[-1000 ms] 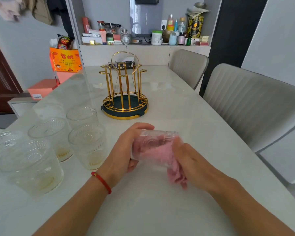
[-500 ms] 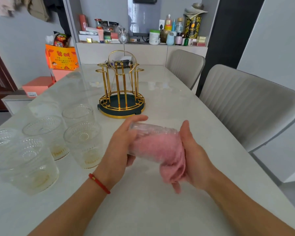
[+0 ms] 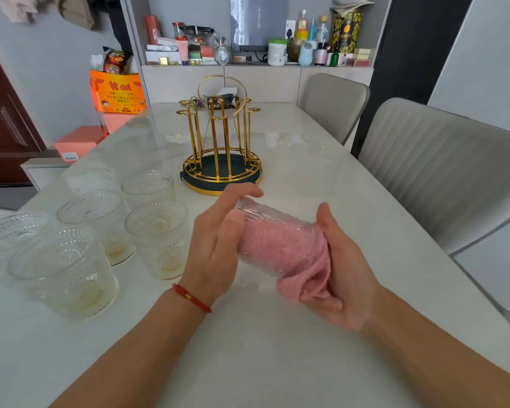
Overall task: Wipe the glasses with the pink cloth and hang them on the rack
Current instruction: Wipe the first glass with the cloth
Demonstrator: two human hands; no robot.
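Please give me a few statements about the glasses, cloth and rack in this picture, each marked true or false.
1. The cloth is stuffed inside the held glass. True.
2. A glass already hangs on the rack. False: its pegs carry nothing.
3. The left hand is at the base of the held glass, the right hand at its mouth. True.
4. The held glass stands upright on the table. False: it lies sideways between the hands, above the table.
5. The other glasses stand to the right of the rack. False: they stand left of it, nearer the person.
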